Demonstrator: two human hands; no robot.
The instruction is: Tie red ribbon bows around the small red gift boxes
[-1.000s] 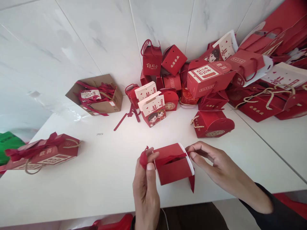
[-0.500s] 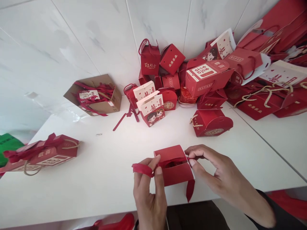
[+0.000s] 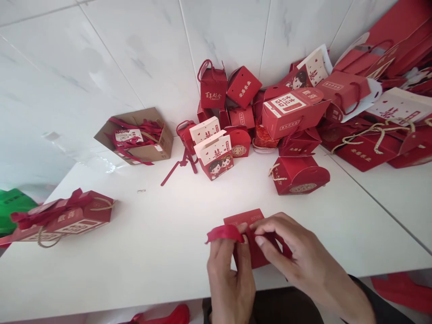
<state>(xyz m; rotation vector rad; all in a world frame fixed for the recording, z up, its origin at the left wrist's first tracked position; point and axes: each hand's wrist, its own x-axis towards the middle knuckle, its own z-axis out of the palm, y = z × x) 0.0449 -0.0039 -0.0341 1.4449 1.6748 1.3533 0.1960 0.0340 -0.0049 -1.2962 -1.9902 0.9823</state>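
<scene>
A small red gift box (image 3: 245, 217) lies on the white table close to my body, partly covered by both hands. My left hand (image 3: 231, 274) is closed on a red ribbon (image 3: 224, 233), which loops over its fingers at the box's left side. From the right, my right hand (image 3: 300, 254) reaches over the box with thumb and forefinger pinched on the ribbon near the left fingertips. Its exact grip is partly hidden. Another stretch of ribbon (image 3: 286, 248) shows behind the right fingers.
A cardboard box (image 3: 165, 140) of red ribbons and tags stands by the tiled wall. Red gift boxes (image 3: 297, 110) are piled at the back right. A single box with rope handle (image 3: 300, 175) sits nearer. At left lies a ribbon-tied box (image 3: 81, 209).
My right hand has moved left from the box's right edge to over its middle, closer to my left hand. My left hand and the gift box have shifted slightly right in view.
</scene>
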